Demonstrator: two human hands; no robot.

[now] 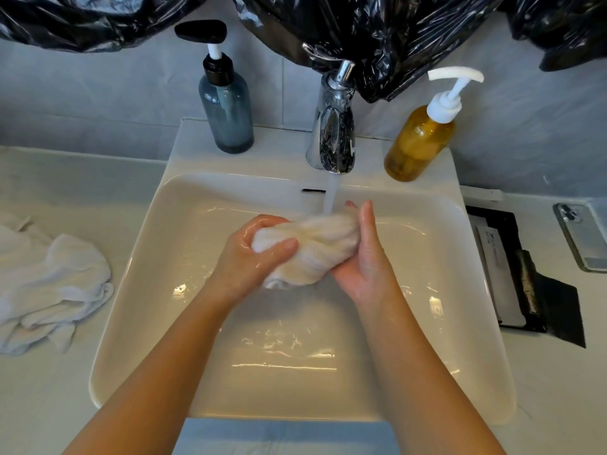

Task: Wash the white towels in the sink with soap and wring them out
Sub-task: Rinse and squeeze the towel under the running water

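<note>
**Now: wet towel held under the running tap**

Directly below the tap [335, 133], we hold a bunched white towel [315, 247] over the sink [131, 290], and the water stream [331, 192] falls from the spout onto the cloth's far edge. Our left grip [253, 254] is closed round the towel's end lying to the left of the tap, thumb across the front and fingers curled over the top. Our right grip [364, 257] lies against the other end, almost straight below the tap, palm pressed to the cloth and digits nearly straight, pointing up toward the spout. Both hands look wet.

Left of the tap, on the sink's back ledge, stands a blue-grey pump bottle [226, 113]; right of the tap stands an amber pump bottle [420, 142]. Far to the left of the tap, a crumpled heap of white towels [49, 280] lies on the worktop [33, 405]. Far to its right lie a dark tray [525, 284] and a phone [581, 234]. Above and behind the tap hangs black plastic sheeting [394, 34]
</note>
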